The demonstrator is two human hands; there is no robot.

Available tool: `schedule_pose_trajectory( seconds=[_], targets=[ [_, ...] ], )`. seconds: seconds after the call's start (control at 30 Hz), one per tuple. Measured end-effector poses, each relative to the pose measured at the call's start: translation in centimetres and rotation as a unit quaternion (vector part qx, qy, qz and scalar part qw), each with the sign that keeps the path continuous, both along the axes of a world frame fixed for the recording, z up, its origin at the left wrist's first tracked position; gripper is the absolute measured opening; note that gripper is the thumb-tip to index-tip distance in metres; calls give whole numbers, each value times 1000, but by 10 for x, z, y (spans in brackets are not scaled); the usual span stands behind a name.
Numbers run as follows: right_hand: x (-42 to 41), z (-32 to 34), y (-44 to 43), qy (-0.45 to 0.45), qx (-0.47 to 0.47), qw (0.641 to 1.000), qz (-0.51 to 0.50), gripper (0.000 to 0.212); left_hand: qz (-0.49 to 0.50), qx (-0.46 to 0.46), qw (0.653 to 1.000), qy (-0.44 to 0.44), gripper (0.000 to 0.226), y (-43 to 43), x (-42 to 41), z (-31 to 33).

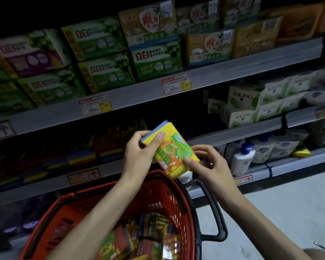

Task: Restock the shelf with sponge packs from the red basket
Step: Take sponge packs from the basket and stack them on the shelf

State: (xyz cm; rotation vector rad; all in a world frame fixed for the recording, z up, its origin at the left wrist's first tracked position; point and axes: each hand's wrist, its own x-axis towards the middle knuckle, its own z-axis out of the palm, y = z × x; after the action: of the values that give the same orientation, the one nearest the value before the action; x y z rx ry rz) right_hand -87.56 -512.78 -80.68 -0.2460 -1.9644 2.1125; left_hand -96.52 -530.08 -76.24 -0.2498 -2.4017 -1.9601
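Observation:
A yellow sponge pack (172,147) with an orange and green label is held up in front of the shelf, tilted. My left hand (139,156) grips its upper left end, thumb across the front. My right hand (207,164) pinches its lower right corner. Below them stands the red basket (163,186) with black handles, holding several more sponge packs (150,235). Behind my hands, the dark shelf (101,169) carries rows of sponge packs (105,145) stacked on edge.
Boxes of soap (105,53) fill the upper shelf with price tags (95,105) on its rail. White Soling boxes (251,104) and lotion bottles (242,160) sit to the right. Pale floor (289,207) lies at the lower right.

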Motion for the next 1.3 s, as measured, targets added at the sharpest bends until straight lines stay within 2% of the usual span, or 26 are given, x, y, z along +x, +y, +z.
schedule_pose_trajectory(
  seconds=[0.1,0.2,0.33,0.47,0.6,0.67,0.73,0.87,0.97,1.03,1.13,1.2,1.3],
  targets=[
    [-8,0,4,-30,-115,992,-36,25,5,-1,1000,3,40,5,3,-9],
    [-18,1,6,-49,-252,965,-58,25,-5,30,999,-21,45,7,17,-22],
    [-31,-1,1,-57,-313,947,-53,30,-38,-1,998,-41,39,9,34,-33],
    [-43,-3,-2,-47,-296,952,-67,30,-45,-24,998,-47,38,9,33,-35],
    [-50,-6,0,-18,-262,965,-19,45,-21,23,998,-58,42,10,25,-32],
    [-49,-8,4,12,-145,989,3,52,-7,69,995,-69,43,12,23,-25],
    [-48,-10,8,62,-9,998,3,57,4,102,991,-84,43,13,21,-19],
    [-44,-16,11,152,100,983,-27,48,-1,173,976,-133,63,9,19,-19],
    [-40,-13,11,168,102,980,-35,39,-31,141,979,-145,57,4,23,-25],
    [-35,-10,9,157,54,986,-19,28,-29,120,982,-145,47,3,25,-31],
    [-31,-7,7,133,-1,991,1,28,-11,113,984,-138,53,5,28,-34],
    [-28,-3,5,117,15,993,4,32,-1,132,983,-131,56,8,29,-34],
    [-27,-3,1,87,74,993,-5,33,32,171,979,-109,45,12,27,-29]
  ],
)
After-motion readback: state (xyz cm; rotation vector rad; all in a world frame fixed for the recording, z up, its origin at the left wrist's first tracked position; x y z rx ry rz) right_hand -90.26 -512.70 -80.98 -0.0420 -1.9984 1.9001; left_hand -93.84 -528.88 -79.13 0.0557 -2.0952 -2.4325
